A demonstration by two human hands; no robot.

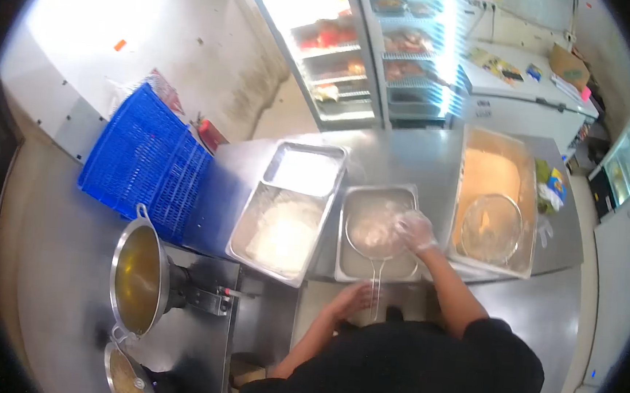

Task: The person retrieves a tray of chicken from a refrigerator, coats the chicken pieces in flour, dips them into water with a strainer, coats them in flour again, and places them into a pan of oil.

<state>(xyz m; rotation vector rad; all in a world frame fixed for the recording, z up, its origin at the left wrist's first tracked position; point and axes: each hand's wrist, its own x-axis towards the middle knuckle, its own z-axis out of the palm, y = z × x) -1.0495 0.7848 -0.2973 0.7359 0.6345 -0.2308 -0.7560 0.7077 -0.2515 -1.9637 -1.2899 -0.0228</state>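
A round wire strainer (365, 233) sits in a steel pan (339, 260) of cloudy liquid, with pale, wet pieces of food (374, 233) in its mesh. Its long handle (377, 274) points toward my body. My left hand (357, 299) is bare and closed around the handle near its end. In a clear plastic glove, my right hand (415, 231) is over the right side of the strainer, at the food. Its fingers are blurred, so I cannot see whether they grip a piece.
Left stands a tray of white flour (283, 231); right, a tub of orange crumbs (492, 165) holds another strainer (492, 227). A blue crate (139, 159) and an oil-filled wok (139, 279) are farther left. Behind are a lit fridge (339, 59) and a chest freezer (518, 116).
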